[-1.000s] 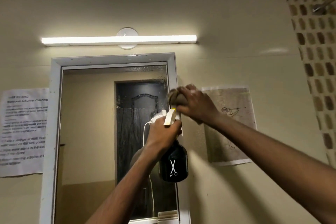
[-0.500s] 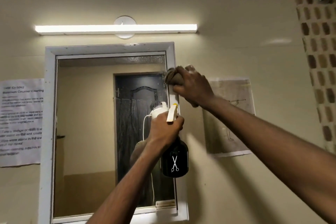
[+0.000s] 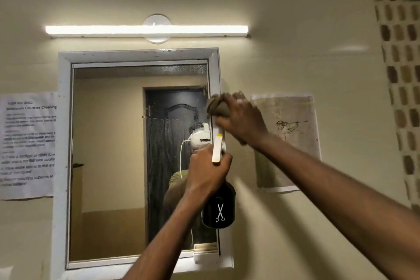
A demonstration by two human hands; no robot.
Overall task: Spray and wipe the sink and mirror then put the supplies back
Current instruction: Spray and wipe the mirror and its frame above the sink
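On the far left a printed notice [image 3: 27, 143] is taped to the wall, just beside the white frame of the mirror [image 3: 109, 154]. The glass shows streaky wet marks over the reflected dark door, toward its right side. Further right the left hand [image 3: 208, 171] is raised in front of the mirror's right edge, closed around the neck of a black spray bottle [image 3: 218, 209] with a scissors mark, its pale trigger sticking up above the knuckles. Just above it the right hand [image 3: 241, 118] is clenched on a bunched brown cloth [image 3: 217, 105], pressing it against the right side of the frame, at the edge of the glass. A line drawing on paper [image 3: 293, 134] hangs on the wall beyond. The sink is out of sight below. This looks like the mirror-wiping step, part done. I'd say the next move calls for sweeping the cloth leftward across the wet streaks, keeping the bottle clear, before anything goes back
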